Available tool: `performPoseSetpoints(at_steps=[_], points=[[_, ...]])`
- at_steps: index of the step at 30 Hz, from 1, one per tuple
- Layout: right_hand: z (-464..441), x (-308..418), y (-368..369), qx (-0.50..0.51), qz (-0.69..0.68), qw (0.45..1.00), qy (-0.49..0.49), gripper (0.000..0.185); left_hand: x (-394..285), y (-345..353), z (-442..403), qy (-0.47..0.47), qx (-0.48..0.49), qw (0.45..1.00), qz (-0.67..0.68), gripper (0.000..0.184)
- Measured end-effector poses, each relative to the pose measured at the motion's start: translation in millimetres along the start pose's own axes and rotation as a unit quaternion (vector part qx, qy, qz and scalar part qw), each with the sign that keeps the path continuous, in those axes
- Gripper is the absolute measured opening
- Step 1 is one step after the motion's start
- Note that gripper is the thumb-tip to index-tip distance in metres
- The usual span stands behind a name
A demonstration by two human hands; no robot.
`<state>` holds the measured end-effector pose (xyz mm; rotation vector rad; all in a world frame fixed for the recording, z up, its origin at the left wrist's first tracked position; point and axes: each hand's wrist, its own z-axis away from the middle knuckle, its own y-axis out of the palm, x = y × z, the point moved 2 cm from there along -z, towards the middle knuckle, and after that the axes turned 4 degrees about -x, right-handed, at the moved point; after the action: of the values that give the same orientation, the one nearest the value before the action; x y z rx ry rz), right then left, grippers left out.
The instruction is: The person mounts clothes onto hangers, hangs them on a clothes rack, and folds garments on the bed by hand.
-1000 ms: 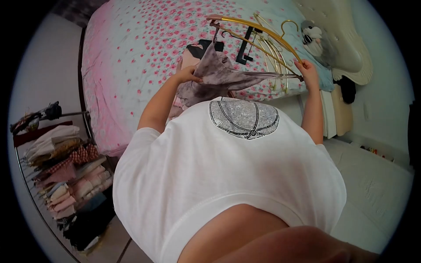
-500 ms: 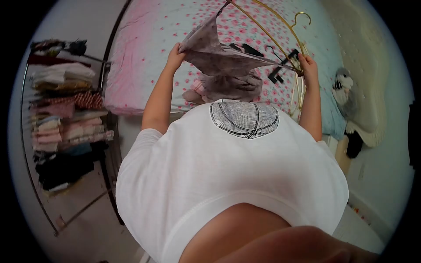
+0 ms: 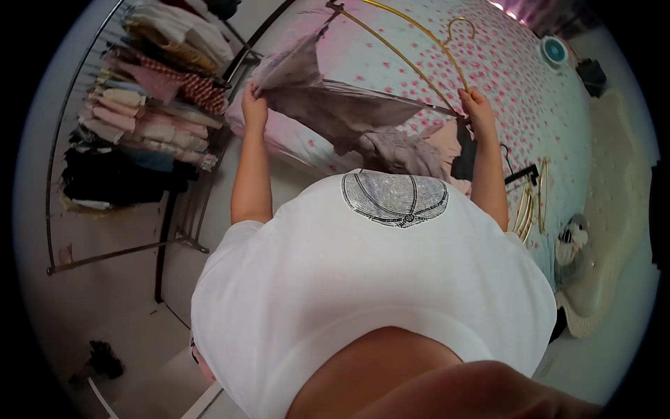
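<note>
A grey-mauve garment (image 3: pixel 335 112) is stretched between my hands above the bed. My left hand (image 3: pixel 255 108) is closed on its left edge. My right hand (image 3: pixel 478 108) grips the right end of a gold clothes hanger (image 3: pixel 391 45), near a dark corner piece. The hanger tilts, its hook pointing to the upper right. One narrow part of the garment runs up to the hanger's far end, another reaches the end by my right hand. The cloth's lower part bunches in front of my white T-shirt. Beside it show a pale pink cloth (image 3: pixel 444 143) and a dark piece (image 3: pixel 465 153).
A metal clothes rack (image 3: pixel 50 188) full of hanging clothes (image 3: pixel 150 129) stands at left. The bed's flowered sheet (image 3: pixel 520 84) spreads ahead. Several gold hangers (image 3: pixel 525 213) and a black hanger (image 3: pixel 523 174) lie at right, near a plush toy (image 3: pixel 574 237) and the cream headboard (image 3: pixel 604 209).
The view has turned, bringing the rack higher and a round teal-centred object into sight. Both hands keep their hold; the left has shifted left and lower in view, spreading the garment wider.
</note>
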<state>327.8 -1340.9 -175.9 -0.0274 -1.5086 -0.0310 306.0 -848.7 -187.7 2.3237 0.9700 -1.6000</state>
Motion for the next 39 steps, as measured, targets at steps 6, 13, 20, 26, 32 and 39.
performPoseSetpoints(at_steps=[6,13,20,26,32,39], points=[[-25,24,93,0.117,0.004,0.993,-0.008,0.025,-20,-103,6,-0.038,-0.12,0.992,0.016,0.016],[-12,24,138,0.199,0.051,0.978,-0.022,0.025,-20,-158,88,-0.072,-0.213,0.974,-0.019,0.024],[8,2,174,0.276,0.072,0.958,0.021,0.029,-43,-200,162,-0.139,-0.242,0.957,-0.073,0.02],[23,-21,201,0.307,0.089,0.947,0.045,0.029,-34,-224,190,-0.23,-0.255,0.931,-0.126,0.021],[11,-31,259,0.332,0.114,0.937,0.0,0.028,4,-253,183,-0.295,-0.278,0.914,-0.014,0.025],[17,-15,384,0.363,0.12,0.922,0.057,0.028,33,-359,130,-0.263,-0.297,0.917,-0.048,0.031]])
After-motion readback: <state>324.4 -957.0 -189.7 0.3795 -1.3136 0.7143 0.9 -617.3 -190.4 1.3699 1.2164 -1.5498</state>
